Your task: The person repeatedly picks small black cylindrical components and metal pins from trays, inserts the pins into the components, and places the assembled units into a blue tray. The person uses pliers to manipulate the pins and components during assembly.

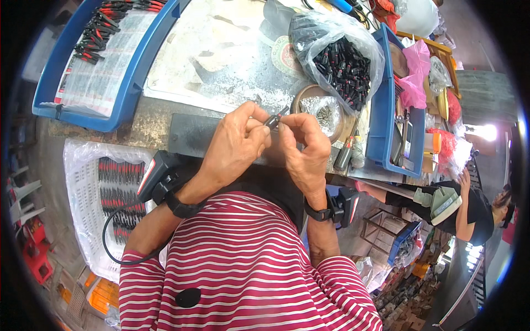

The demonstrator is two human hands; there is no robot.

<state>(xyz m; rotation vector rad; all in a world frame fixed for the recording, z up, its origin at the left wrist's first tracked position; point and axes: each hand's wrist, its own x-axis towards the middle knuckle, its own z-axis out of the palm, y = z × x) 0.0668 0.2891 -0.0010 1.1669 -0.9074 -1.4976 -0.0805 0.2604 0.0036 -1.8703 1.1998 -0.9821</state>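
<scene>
**Above the bench's near edge, both hands meet on one dark part**

Right at the middle of the view, the small dark part [271, 121] is up between the fingertips, just clear of the bench [221, 60]. Left hand [234, 144] first: thumb and forefinger pinched on the part, the other fingers curled in toward the palm. And the right hand [305, 148] meets it from the other side, thumb and forefinger nearly closed and pinched at the part's far end, remaining fingers bent. The part is slim and tilted, its finer detail too small to read.

Just beyond the right hand sits a round dish [298, 103] with tiny metal bits [326, 115] on clear plastic. Behind it, a clear bag [309, 30] gapes open, packed with black-and-red pieces [342, 71]. Close by the right wrist, a screwdriver [344, 155] lies at the bench edge, with a blue bin [377, 146] to its right.

Over on the left, a blue tray [122, 105] carries more such pieces at its far end, and below it a white basket [81, 193] holds others in neat rows. Both wrists wear black straps [185, 207].
</scene>
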